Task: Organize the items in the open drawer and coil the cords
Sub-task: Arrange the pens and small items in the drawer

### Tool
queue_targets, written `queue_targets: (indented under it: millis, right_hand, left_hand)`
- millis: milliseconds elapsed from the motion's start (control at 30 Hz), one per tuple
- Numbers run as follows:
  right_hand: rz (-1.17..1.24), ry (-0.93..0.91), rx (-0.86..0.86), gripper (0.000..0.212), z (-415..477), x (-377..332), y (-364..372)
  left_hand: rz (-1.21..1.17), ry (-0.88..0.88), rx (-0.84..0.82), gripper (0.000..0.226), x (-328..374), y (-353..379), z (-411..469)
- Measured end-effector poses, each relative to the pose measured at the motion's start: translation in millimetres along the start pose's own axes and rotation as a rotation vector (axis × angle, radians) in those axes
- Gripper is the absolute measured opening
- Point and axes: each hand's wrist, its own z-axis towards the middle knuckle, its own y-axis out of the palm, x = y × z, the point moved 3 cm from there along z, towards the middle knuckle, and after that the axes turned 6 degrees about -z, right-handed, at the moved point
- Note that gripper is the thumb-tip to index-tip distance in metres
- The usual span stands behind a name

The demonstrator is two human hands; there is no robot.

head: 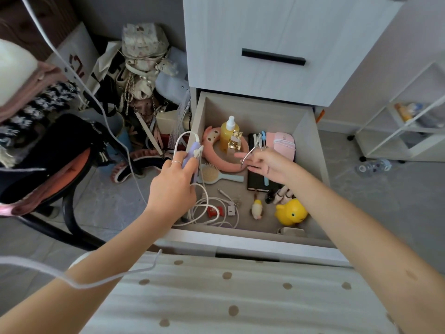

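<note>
Two hands reach over the open drawer (310, 131). The left hand (172, 186), at the drawer's left wall, has its fingers curled round a lilac device (192, 153), whose white cord (179, 141) loops up past the hand and over that wall. The right hand (269, 165), above the drawer's middle, pinches metal nippers (251, 153) between thumb and fingers, its other fingers loosely spread. A tangle of cords (212, 210) lies in the near left corner. Farther in sit a pink headband (216, 150), a yellow bottle (228, 133) and a pink pouch (284, 143); a hairbrush (216, 175), a black notebook (256, 182) and a yellow duck (291, 212) lie nearer.
</note>
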Motion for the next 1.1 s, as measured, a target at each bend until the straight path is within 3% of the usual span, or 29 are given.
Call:
queue_targets:
  millis: [233,367,467,600,733,833,967,1033,1100]
  right_hand:
    - [0.281,0.092,-0.068,0.018,-13,5,0]
    - [0.371,0.181,-0.05,0.046,-12,11,7]
    - [0.195,0.209,-0.087,0.058,-7,15,11]
    - [-0.081,0.256,-0.017,0.022,6,20,20]
    - [-0.324,0.267,0.021,0.061,19,26,35]
    - [-0.585,0.242,-0.081,0.063,28,27,41]
    - [-0.919,0.174,-0.113,0.091,33,31,47]
    - [-1.017,0.158,-0.122,0.081,32,35,51]
    - [-0.984,0.073,-0.072,0.054,33,38,52]
  left_hand:
    - [-0.017,0.003,-0.005,0.042,1,-1,-1]
    - [-0.014,0.012,0.006,0.042,1,-2,-1]
    - [-0.02,0.03,0.01,0.043,0,-1,-1]
    - [-0.024,0.043,0.017,0.042,-1,0,-1]
    - [-0.022,0.042,0.032,0.039,-3,1,0]
    - [-0.02,0.04,0.037,0.037,-2,2,0]
    - [-0.02,0.037,0.036,0.036,-3,3,1]
    - [-0.025,0.039,0.039,0.036,-3,3,1]
    - [-0.033,0.041,0.042,0.037,-4,3,1]
